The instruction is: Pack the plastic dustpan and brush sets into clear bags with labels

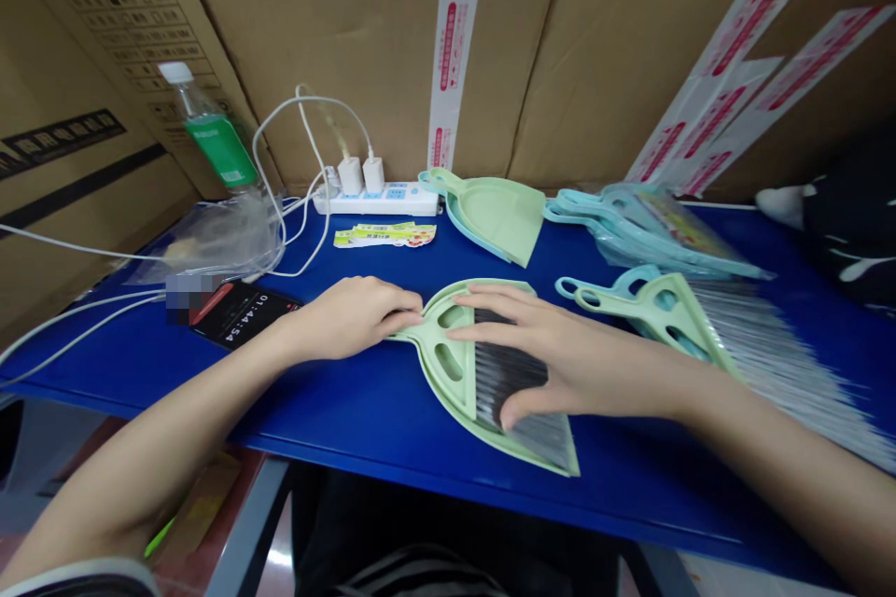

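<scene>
A small green dustpan (448, 378) lies on the blue table (350, 401) with a green hand brush (511, 382) nested inside it, grey bristles pointing toward me. My left hand (354, 315) is closed around the handle end at the left. My right hand (553, 350) lies flat on top of the brush, fingers stretched out and pressing on it.
Behind are a green and blue dustpan pair (500, 216), bagged blue sets (651, 224) and loose brushes (707, 322) at the right. A power strip (382, 198) with chargers, printed labels (385, 234), a water bottle (214, 140), a plastic bag (217, 238) and a phone timer (242, 312) sit left. Cardboard boxes wall the back.
</scene>
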`<state>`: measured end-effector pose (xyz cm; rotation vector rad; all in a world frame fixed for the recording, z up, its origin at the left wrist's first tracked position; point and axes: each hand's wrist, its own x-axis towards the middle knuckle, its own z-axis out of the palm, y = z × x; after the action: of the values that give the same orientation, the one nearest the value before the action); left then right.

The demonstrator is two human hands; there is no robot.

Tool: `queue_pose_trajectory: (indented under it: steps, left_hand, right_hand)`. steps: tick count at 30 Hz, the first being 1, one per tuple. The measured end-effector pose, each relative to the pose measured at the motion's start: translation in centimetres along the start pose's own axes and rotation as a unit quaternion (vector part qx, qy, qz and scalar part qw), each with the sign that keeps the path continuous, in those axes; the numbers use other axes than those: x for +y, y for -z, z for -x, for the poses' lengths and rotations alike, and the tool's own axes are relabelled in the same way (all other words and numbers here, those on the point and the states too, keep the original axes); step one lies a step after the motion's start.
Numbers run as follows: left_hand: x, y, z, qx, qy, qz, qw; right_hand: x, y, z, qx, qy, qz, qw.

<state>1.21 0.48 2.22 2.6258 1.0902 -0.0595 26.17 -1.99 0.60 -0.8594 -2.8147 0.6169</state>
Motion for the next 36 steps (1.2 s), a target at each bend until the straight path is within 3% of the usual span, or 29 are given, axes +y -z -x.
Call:
queue_pose_trajectory:
  steps: [5,12,26,36]
  left_hand:
    - [0.1,0.5,0.4,-0.007,0.001,-0.086,0.996]
    - [0.0,0.0,-1.5,0.078,0.084,-0.194,0.974]
    - [-0.1,0.2,-7.0,0.035,0.121,-0.222,0.967]
    - [0.1,0.9,-5.0,0.065,0.090,-0.230,0.967]
  right_hand:
    - [0.0,-0.5,-0.2,0.006,0.014,0.002,1.000]
    - [0.0,-0.4,-0.2,0.013,0.027,0.017,0.999]
    - [0.3,-0.7,-0.2,0.015,0.029,0.008,0.999]
    - [0.1,-0.6,-0.2,0.015,0.029,0.013,0.999]
